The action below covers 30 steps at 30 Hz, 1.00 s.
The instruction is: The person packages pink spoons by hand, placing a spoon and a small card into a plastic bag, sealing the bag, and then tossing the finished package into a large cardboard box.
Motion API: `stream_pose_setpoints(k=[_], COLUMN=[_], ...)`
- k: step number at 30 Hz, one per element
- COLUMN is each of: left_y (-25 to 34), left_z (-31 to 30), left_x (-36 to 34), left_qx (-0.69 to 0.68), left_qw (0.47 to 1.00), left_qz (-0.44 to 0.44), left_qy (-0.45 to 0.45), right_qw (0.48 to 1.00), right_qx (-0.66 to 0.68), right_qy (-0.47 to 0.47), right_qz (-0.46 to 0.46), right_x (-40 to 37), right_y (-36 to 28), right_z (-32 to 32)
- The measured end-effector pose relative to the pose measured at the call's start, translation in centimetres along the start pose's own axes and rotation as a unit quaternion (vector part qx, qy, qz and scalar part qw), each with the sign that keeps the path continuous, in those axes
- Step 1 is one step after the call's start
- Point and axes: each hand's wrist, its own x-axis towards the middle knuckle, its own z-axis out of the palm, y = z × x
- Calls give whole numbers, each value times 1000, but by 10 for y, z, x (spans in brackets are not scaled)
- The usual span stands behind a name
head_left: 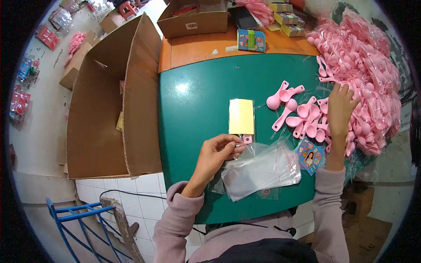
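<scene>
My left hand point(218, 152) pinches the lower end of a clear plastic bag point(250, 149). In the bag lies a yellow card point(241, 116), and a pink spoon handle point(247, 139) with a hole shows just below it. My right hand point(343, 107) reaches to the edge of a large heap of pink measuring spoons point(359, 74), fingers apart and bent over the spoons; its fingertips are partly hidden. Several loose pink spoons point(312, 118) lie left of that hand. Below them is a blue printed card point(310, 156). A stack of clear bags point(263, 171) lies in front of me.
At the left stands a tall open cardboard box point(142, 101). Behind the green tabletop point(197, 101), an orange table point(188, 50) carries a shallow carton point(193, 19), a banded card bundle point(251, 40) and more card stacks point(287, 18). A blue metal frame point(83, 212) stands at lower left.
</scene>
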Motion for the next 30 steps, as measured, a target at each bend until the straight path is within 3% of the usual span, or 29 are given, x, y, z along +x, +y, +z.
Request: stream_pose_setpoints(k=[1,2,3,5,7,11,12,14,17,21,23,24,26,27,29,30], left_y=[1,3,3,0,3,8,8,7,4,3,5,5,3,2,4,4], left_z=[1,3,6,10,7,6,10,12,12,10,11,11,10,10,11,11], left_x=[0,-1,-1,-1,-2,-4,-4,-3,-2,1,1,1,2,3,3,2], left_qx=[0,0,1,-16,-24,-68,65,327,361,343,338,332,324,317,286,253], left_qw=[1000,1000,1000,999,999,996,991,919,907,910,912,915,921,927,943,957], left_qz=[4,7,9,27,40,57,109,210,209,212,202,192,174,157,124,91], left_qy=[-1,13,25,27,25,-12,31,69,54,98,114,126,126,125,116,108], right_qw=[972,957,883,868,889,884,860,829,814,793,716,715,661,660,746,746], right_qx=[171,288,417,362,335,371,425,473,495,512,584,584,637,637,586,586], right_qy=[3,-18,-88,-192,-201,-166,-199,-239,-271,-311,-383,-385,-390,-390,-314,-313], right_qz=[158,-27,-199,-281,-238,-230,-201,-181,-139,-113,-7,-9,77,78,43,43], right_x=[6,-22,-49,-75,-91,-81,-81,-81,-82,-84,-87,-86,-87,-89,-94,-94], right_y=[62,-26,-118,-177,-196,-183,-181,-181,-180,-176,-176,-178,-182,-184,-188,-189], right_z=[53,6,-44,-47,-48,-34,-34,-34,-31,-22,-18,-18,-21,-21,-21,-21])
